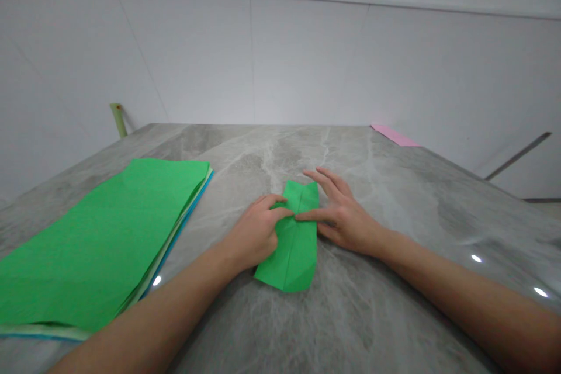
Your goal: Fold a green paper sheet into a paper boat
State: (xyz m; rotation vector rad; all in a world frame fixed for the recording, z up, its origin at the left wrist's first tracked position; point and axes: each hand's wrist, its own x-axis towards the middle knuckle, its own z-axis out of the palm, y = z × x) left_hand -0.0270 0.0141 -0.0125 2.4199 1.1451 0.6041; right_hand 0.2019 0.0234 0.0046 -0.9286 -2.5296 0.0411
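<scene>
A narrow folded strip of green paper [295,257] lies on the grey marbled table, with a crease or seam running down its length. My left hand [258,231] rests over its left side, two digits stretched onto the paper and the others partly hidden. From the right, my right hand [346,213] reaches in with its fingers spread. One of its digits touches the paper near the central line, close to a left fingertip. Two other right fingers are raised above the strip's far right corner.
To the left lies a stack of large paper sheets [109,234], green on top, with pale and blue edges below. A pink sheet [397,135] sits at the table's far right edge. Behind the marbled table [245,152] is a white panelled wall [298,58].
</scene>
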